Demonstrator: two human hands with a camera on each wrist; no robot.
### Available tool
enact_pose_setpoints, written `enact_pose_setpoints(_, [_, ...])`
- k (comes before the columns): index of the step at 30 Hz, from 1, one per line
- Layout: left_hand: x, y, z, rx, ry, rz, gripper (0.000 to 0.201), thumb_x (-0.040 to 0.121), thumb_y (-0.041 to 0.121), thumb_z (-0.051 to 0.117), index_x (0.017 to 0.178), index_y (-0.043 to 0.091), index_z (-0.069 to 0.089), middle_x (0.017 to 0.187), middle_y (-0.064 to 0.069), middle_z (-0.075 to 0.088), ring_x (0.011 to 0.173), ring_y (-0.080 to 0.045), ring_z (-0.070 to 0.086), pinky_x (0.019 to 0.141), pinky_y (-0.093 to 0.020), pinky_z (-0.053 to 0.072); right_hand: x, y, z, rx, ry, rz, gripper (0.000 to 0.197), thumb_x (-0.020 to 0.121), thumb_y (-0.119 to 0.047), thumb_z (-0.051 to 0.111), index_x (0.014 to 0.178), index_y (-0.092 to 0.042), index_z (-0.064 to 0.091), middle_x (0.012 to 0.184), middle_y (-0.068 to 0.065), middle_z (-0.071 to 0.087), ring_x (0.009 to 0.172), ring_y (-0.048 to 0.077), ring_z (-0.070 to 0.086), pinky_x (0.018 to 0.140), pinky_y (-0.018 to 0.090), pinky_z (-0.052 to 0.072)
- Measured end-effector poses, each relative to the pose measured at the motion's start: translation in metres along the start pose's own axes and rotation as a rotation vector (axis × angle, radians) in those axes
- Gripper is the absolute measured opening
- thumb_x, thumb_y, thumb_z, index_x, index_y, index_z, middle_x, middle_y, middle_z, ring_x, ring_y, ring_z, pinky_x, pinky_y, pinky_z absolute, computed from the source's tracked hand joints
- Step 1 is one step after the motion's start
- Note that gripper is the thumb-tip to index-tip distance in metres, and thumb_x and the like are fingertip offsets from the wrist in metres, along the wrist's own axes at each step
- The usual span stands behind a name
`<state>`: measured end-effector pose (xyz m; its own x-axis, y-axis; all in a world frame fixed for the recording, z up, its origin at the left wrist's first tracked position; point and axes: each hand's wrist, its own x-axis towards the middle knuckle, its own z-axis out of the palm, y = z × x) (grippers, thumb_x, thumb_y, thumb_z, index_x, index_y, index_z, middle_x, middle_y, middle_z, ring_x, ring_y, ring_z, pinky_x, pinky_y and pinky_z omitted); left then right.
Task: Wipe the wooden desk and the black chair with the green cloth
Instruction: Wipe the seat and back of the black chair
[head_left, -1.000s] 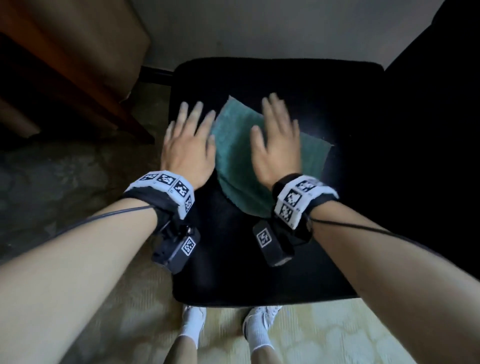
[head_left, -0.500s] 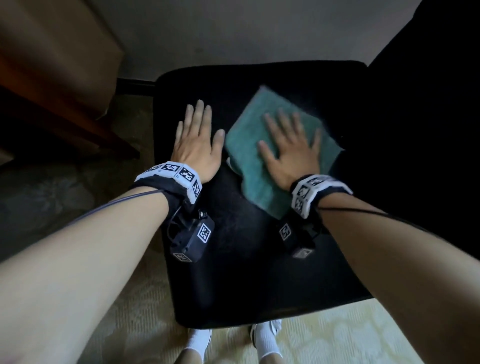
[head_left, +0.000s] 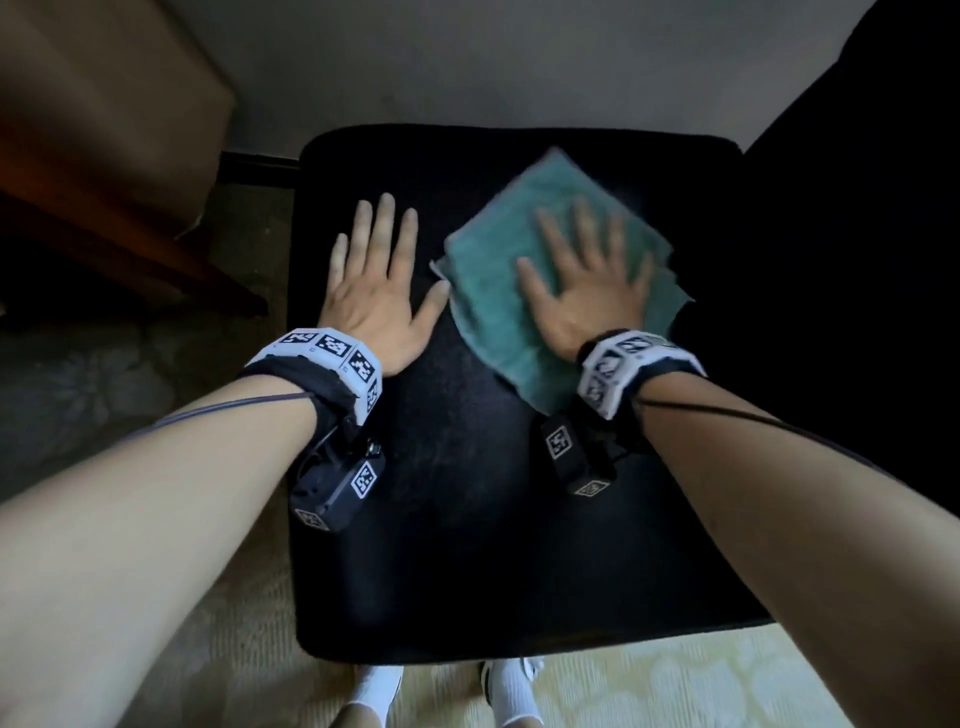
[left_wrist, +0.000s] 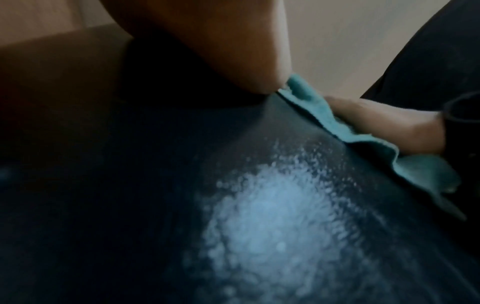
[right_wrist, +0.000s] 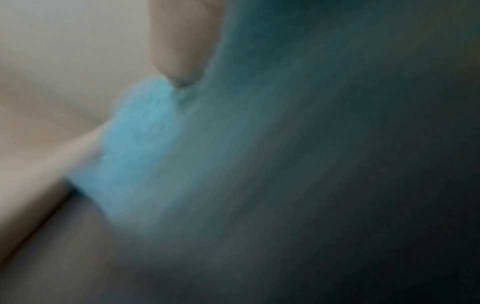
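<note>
Your right hand (head_left: 587, 296) lies flat, fingers spread, pressing the green cloth (head_left: 498, 306) onto the black chair (head_left: 467, 519) seat; nothing is curled around the fabric. Over the last second that hand has carried the cloth from the middle of the seat toward the far right part, and its edges blur, so the stroke looks under way. Your left hand (head_left: 379, 291) is flat too, fingers straight, resting bare on the seat's left half; its thumb tip meets the cloth's left edge, much where it was a second ago. In the left wrist view a pale, speckled sheen shows on the seat (left_wrist: 259, 226) nearer you; whether that is dampness or glare, you cannot tell. You seem to be partway through the chair's seat. The wooden desk (head_left: 104, 156) stands at far left, well apart from the cloth.
</note>
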<state>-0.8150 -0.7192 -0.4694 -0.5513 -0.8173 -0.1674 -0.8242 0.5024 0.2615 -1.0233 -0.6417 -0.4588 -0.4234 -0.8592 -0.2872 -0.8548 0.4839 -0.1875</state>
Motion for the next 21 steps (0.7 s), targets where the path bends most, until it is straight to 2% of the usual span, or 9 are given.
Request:
enact_pose_setpoints(2, [0.002,0.003,-0.002,0.007,-0.014,-0.016,0.073,0.098,0.053,0.028,0.154,0.018,-0.002,0.161,-0.007,-0.014,0.147,-0.023,-0.016,0.12,-0.044,-0.007,-0.002,0.053,-0.01,0.023,0.029,0.256,0.062,0.093,-0.069,0.017,0.15,-0.052,0.0,0.163,-0.011,-0.006,0.15,0.02,-0.011,0.117,0.058,-0.007])
enact_pose_setpoints(4, [0.005,0.011,-0.006,0.023,-0.031,-0.045,0.071,0.097,0.058,0.025,0.154,0.028,-0.004,0.16,-0.006,-0.017,0.146,-0.025,-0.02,0.117,-0.05,-0.011,-0.015,0.092,-0.019,0.066,0.044,0.464,0.063,0.093,-0.069,0.016,0.151,-0.05,0.002,0.164,-0.01,-0.006,0.15,0.021,-0.009,0.118,0.056,-0.003])
enact_pose_setpoints(7, [0.003,0.041,-0.005,0.128,-0.013,0.063,0.067,0.092,0.066,0.018,0.151,0.041,-0.001,0.161,-0.003,-0.015,0.146,-0.029,-0.018,0.112,-0.061,-0.01,-0.026,0.084,-0.019,0.157,0.06,0.654,0.063,0.095,-0.064,0.018,0.153,-0.046,0.002,0.164,-0.007,-0.009,0.15,0.025,-0.009,0.118,0.055,-0.004])
enact_pose_setpoints(9, [-0.001,0.068,0.005,0.156,-0.053,0.153,0.066,0.092,0.066,0.017,0.152,0.043,0.003,0.161,0.0,-0.013,0.147,-0.026,-0.016,0.112,-0.064,-0.006,-0.024,0.049,-0.014,0.231,0.018,0.661,0.062,0.097,-0.059,0.018,0.154,-0.041,0.002,0.164,-0.006,-0.01,0.148,0.03,-0.016,0.115,0.059,-0.01])
enact_pose_setpoints(11, [-0.003,0.081,0.012,0.147,-0.085,0.138,0.066,0.093,0.065,0.019,0.152,0.041,0.004,0.162,0.003,-0.011,0.147,-0.025,-0.015,0.113,-0.063,-0.005,-0.029,0.019,-0.004,0.204,-0.034,0.49,0.062,0.096,-0.059,0.016,0.154,-0.04,0.004,0.163,-0.008,-0.014,0.147,0.03,-0.022,0.112,0.061,-0.017])
enact_pose_setpoints(13, [-0.002,0.08,0.012,0.147,-0.102,0.123,0.067,0.093,0.067,0.019,0.152,0.04,0.005,0.161,0.004,-0.011,0.147,-0.024,-0.015,0.114,-0.061,-0.006,-0.036,0.014,0.001,0.162,-0.037,0.316,0.061,0.095,-0.063,0.014,0.152,-0.047,0.0,0.161,-0.013,-0.019,0.146,0.027,-0.026,0.11,0.059,-0.02])
enact_pose_setpoints(14, [-0.001,0.078,0.01,0.152,-0.116,0.139,0.068,0.092,0.068,0.018,0.152,0.04,0.004,0.161,0.005,-0.013,0.147,-0.022,-0.016,0.114,-0.06,-0.006,-0.038,0.021,0.0,0.164,-0.038,0.289,0.061,0.094,-0.065,0.014,0.15,-0.051,-0.003,0.16,-0.015,-0.02,0.146,0.025,-0.026,0.111,0.059,-0.019])
enact_pose_setpoints(16, [0.0,0.073,0.006,0.146,-0.142,0.165,0.068,0.091,0.07,0.015,0.151,0.041,0.001,0.161,0.007,-0.015,0.147,-0.02,-0.019,0.115,-0.059,-0.007,-0.041,0.045,-0.004,0.174,-0.042,0.326,0.062,0.092,-0.068,0.016,0.148,-0.055,-0.005,0.16,-0.016,-0.02,0.147,0.021,-0.024,0.114,0.058,-0.015])
enact_pose_setpoints(21, [-0.003,0.072,-0.005,0.077,-0.209,0.162,0.066,0.093,0.068,0.018,0.151,0.044,-0.004,0.16,0.006,-0.018,0.146,-0.018,-0.022,0.116,-0.056,-0.01,-0.062,0.093,-0.012,0.177,-0.012,0.569,0.064,0.092,-0.07,0.022,0.149,-0.053,-0.002,0.162,-0.015,-0.014,0.149,0.021,-0.016,0.117,0.055,-0.004])
